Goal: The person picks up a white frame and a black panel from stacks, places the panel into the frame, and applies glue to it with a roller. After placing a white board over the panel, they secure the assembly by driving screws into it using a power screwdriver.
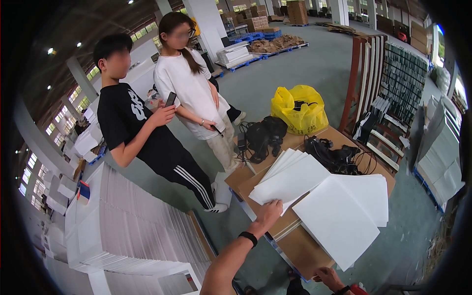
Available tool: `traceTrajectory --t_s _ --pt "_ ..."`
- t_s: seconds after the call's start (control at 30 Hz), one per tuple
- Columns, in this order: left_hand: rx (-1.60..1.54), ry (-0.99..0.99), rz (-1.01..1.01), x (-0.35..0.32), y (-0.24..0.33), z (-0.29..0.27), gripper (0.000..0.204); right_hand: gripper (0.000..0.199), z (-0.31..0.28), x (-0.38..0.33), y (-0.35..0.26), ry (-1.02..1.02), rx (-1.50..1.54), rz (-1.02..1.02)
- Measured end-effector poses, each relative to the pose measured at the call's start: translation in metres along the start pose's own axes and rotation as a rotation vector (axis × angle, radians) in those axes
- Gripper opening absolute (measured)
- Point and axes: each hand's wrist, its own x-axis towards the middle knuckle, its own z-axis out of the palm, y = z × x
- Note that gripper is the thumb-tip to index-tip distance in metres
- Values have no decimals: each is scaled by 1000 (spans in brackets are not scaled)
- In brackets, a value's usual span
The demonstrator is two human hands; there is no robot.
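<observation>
My left hand [269, 214], with a black band on its wrist, has its fingers bent and closed at the near edge of a fanned stack of white sheets [295, 179]. Beside that stack, to the right, a large white sheet [339, 219] overlaps more white sheets [371, 194]. All of them rest on brown cardboard [302, 250]. Low in the picture, my right hand [329, 278] is just off the cardboard's near corner. Its fingers are loosely curled and apart, with nothing visible in them.
A yellow plastic bag [300, 110], black bags [265, 137] and tangled black gear with cables [334, 155] crowd the cardboard's far side. Two people [142, 108] stand at the left, holding dark handheld devices. A tall stack of white sheets [142, 221] is nearby left; a rack [378, 93] stands right.
</observation>
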Motion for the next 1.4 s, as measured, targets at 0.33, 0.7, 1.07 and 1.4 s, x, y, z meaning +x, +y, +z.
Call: traceTrajectory --t_s 0.33,0.7,1.07,1.4 --pt "-73 912 -332 -60 -42 -176 17 31 31 18 -15 86 -174 -115" --pt "-693 300 -642 -428 -55 -142 12 56 182 21 -112 -176 -237 -339" --pt "-713 -15 -893 -693 -145 -100 21 42 384 -1 9 -611 -908 -125" --pt "-381 166 -1039 -758 -162 -23 66 39 547 75 175 -400 -302 253"
